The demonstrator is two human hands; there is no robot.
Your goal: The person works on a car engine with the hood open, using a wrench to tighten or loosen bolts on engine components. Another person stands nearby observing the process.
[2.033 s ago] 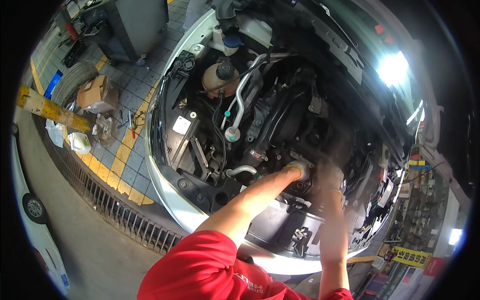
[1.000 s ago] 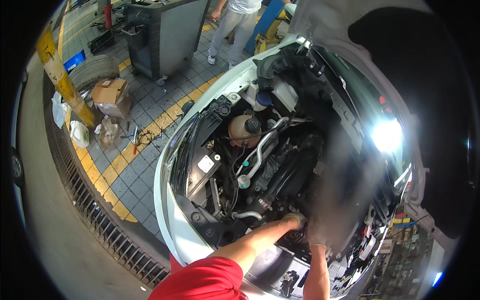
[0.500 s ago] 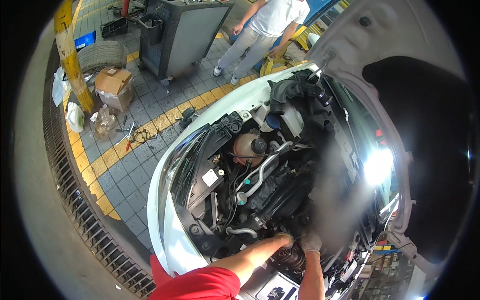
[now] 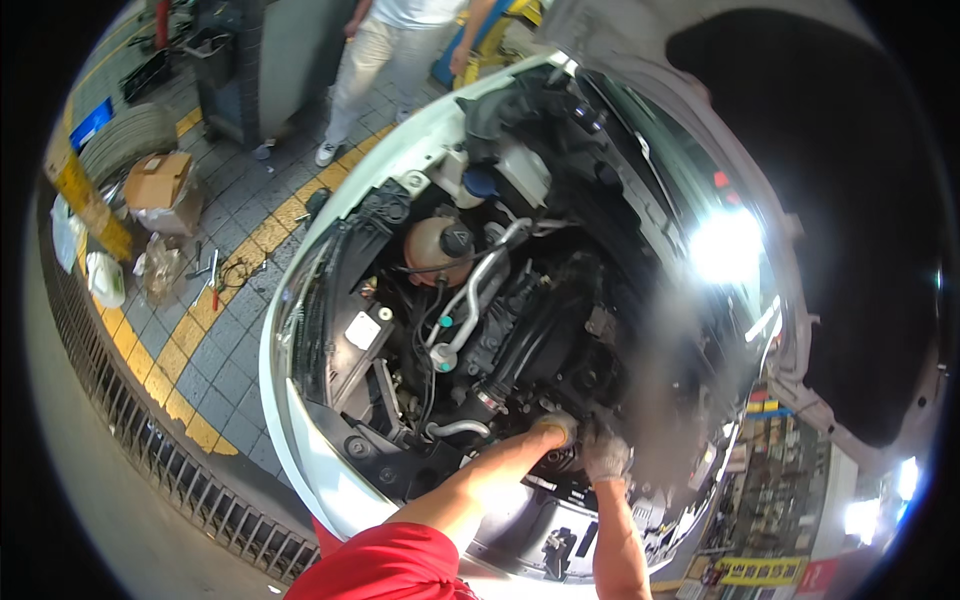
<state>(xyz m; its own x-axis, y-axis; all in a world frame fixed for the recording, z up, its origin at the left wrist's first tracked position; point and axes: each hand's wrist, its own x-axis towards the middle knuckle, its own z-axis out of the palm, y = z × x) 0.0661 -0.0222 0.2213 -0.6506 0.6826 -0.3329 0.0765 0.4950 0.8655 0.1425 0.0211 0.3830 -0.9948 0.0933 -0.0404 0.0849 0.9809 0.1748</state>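
Both my hands, in pale work gloves, reach into the front part of a white car's engine bay. My left hand (image 4: 557,428) is down among dark engine parts beside a black ribbed hose (image 4: 525,350), its fingers hidden. Just right of it, my right hand (image 4: 606,456) is closed, fingers curled down against a dark part that I cannot make out. Near my left wrist a silver pipe end (image 4: 458,429) shows. Left of the hose run metal pipes (image 4: 478,290) with green caps, and a coolant tank (image 4: 436,248) with a black cap.
The raised hood (image 4: 800,200) hangs over the right side; a bright lamp (image 4: 727,246) glares under it. A grey blur covers part of the bay right of my hands. Beyond the car stand a person (image 4: 385,60) and a tool cabinet (image 4: 300,70). A cardboard box (image 4: 160,182) and tools lie on the floor.
My view has shifted, so the car sits further left and higher in the picture. Both hands stay close together in the engine bay; a ribbed black cylindrical part below them no longer shows clearly.
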